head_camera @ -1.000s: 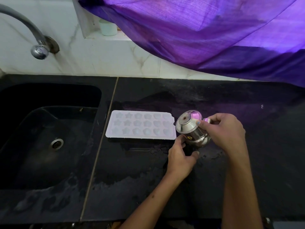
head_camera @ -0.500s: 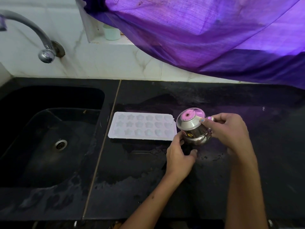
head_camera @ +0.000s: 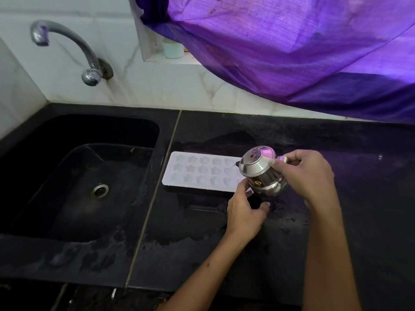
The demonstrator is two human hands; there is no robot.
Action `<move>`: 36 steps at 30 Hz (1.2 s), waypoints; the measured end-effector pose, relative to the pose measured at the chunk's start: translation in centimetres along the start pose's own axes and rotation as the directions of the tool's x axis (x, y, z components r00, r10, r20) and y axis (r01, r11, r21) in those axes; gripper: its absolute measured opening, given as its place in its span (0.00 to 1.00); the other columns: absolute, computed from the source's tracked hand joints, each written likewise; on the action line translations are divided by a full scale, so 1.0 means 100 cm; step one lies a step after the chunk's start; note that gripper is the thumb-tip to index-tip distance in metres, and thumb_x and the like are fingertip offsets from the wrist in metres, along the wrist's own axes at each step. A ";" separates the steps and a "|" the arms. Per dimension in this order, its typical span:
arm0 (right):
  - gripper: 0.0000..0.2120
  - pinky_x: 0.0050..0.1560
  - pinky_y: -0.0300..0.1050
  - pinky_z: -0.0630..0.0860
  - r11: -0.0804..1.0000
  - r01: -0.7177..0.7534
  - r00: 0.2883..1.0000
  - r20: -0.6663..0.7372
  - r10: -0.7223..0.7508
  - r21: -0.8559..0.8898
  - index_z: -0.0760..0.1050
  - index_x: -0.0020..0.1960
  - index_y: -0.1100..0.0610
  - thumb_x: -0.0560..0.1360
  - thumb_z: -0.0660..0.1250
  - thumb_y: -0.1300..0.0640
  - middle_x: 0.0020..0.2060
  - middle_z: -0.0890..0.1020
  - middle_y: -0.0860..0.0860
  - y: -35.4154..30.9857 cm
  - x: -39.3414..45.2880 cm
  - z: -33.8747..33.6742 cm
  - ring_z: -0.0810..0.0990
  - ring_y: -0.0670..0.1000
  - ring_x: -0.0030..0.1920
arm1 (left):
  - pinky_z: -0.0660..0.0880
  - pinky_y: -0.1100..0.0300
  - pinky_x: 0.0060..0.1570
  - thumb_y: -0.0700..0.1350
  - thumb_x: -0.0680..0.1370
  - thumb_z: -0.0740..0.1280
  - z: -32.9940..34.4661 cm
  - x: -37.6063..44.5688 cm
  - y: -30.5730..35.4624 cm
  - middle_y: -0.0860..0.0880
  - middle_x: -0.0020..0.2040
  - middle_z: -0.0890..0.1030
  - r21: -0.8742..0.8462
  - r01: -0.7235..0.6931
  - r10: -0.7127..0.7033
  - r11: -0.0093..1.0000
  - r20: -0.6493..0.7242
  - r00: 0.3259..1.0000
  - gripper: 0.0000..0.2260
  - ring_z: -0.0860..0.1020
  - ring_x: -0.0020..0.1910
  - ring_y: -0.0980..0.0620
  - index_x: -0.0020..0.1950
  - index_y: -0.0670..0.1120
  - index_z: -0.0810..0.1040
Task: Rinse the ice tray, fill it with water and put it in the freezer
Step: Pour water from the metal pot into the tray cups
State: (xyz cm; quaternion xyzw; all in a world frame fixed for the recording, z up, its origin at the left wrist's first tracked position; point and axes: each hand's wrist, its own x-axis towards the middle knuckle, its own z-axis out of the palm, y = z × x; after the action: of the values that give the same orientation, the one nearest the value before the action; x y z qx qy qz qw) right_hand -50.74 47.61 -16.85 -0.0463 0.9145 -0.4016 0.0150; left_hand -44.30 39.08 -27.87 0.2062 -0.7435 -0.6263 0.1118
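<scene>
- Your right hand [head_camera: 311, 176] grips a small shiny steel pot [head_camera: 260, 172], tipped over the right end of the white plastic ice tray [head_camera: 202, 171], its base turned up toward you.
- Your left hand [head_camera: 243, 209] sits just below the pot, fingers curled at the tray's near right corner; whether it pinches the tray is unclear.
- The tray lies flat on the wet black stone bench [head_camera: 224, 243], star and round moulds facing up.
- The black sink [head_camera: 74, 176] lies left of the tray, under a curved chrome tap [head_camera: 74, 48].
- A purple cloth [head_camera: 292, 52] hangs above the bench, with a pale cup [head_camera: 173, 49] on the ledge beside it.
</scene>
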 end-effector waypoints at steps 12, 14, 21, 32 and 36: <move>0.07 0.43 0.45 0.67 0.999 0.009 1.000 0.019 -0.008 -0.052 0.78 0.39 0.52 0.71 0.72 0.49 0.40 0.82 0.49 -0.008 0.004 0.008 0.79 0.53 0.45 | 0.72 0.60 0.60 0.43 0.70 0.73 -0.005 0.006 -0.003 0.60 0.57 0.75 0.002 0.020 -0.020 1.000 0.048 0.999 0.30 0.73 0.59 0.61 0.69 0.53 0.67; 0.07 0.43 0.45 0.68 0.998 0.011 1.000 0.022 -0.010 -0.057 0.78 0.39 0.51 0.71 0.72 0.49 0.40 0.82 0.49 -0.008 0.004 0.008 0.78 0.54 0.46 | 0.72 0.60 0.60 0.43 0.70 0.73 -0.005 0.007 -0.003 0.59 0.58 0.75 0.002 0.023 -0.023 1.000 0.049 0.999 0.29 0.73 0.59 0.61 0.69 0.53 0.67; 0.07 0.43 0.45 0.68 0.996 0.039 0.999 0.030 -0.037 -0.082 0.79 0.40 0.52 0.71 0.72 0.48 0.40 0.82 0.49 -0.008 0.004 0.010 0.79 0.53 0.46 | 0.72 0.61 0.60 0.43 0.70 0.73 -0.005 0.007 -0.003 0.60 0.58 0.74 -0.003 0.024 -0.024 1.000 0.044 0.999 0.29 0.73 0.59 0.62 0.68 0.52 0.67; 0.09 0.44 0.47 0.72 0.998 0.039 0.999 0.031 -0.037 -0.055 0.78 0.36 0.52 0.71 0.72 0.49 0.37 0.82 0.48 -0.010 0.004 0.010 0.80 0.53 0.44 | 0.73 0.58 0.59 0.44 0.70 0.73 -0.007 0.006 -0.004 0.57 0.57 0.76 -0.006 0.031 -0.031 1.000 0.002 1.000 0.27 0.74 0.60 0.58 0.67 0.53 0.68; 0.09 0.46 0.47 0.72 0.997 0.052 0.998 0.029 -0.051 -0.055 0.78 0.37 0.53 0.70 0.73 0.48 0.39 0.83 0.48 -0.010 0.002 0.010 0.79 0.54 0.45 | 0.73 0.58 0.59 0.43 0.70 0.73 -0.007 0.004 -0.002 0.58 0.56 0.76 -0.012 0.022 -0.022 1.000 -0.010 1.000 0.27 0.74 0.60 0.58 0.66 0.52 0.69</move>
State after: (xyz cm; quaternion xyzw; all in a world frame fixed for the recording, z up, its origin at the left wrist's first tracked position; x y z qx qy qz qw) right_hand -50.83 46.14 -16.79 -0.0758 0.9236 -0.3755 0.0160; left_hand -44.34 38.20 -27.97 0.2168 -0.7368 -0.6309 0.1098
